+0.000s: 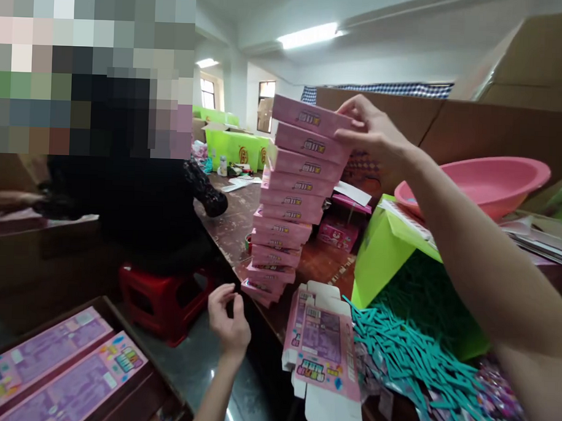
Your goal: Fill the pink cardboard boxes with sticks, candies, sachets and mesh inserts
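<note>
Head view: right hand [373,137] is pinching its grip on the top pink box [312,118] of a leaning stack [288,204], roughly eleven boxes, standing near the worktop [229,224] front edge. Left hand [228,322] is hovering empty, fingers loosely curled. One flat carton blank [324,353] is overhanging the edge. Steadying comes next, likely.

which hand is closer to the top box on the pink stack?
Right. The right hand rests its fingers on the top pink box of the stack. The left hand hangs empty, low beside the stack's base.
</note>
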